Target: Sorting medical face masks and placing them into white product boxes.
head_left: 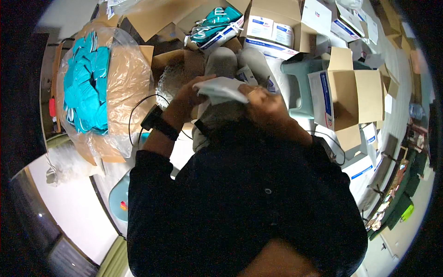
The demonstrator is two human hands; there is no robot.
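Above my lap I hold a flat white packet, slightly tilted. My left hand is closed on its left end, with the fingers partly hidden behind it. At the packet's right end, my right hand is closed with the fingers curled; motion blurs it a little. Print on the packet is too smeared to make out. Beyond my hands are my knees in light trousers, with a small white and blue packet between them.
Teal folded items fill a plastic-lined carton at left. Ahead stand a box of teal bundles and a carton of white packs. An open carton rests by a green-grey plastic stool at right. Cables run beside both forearms.
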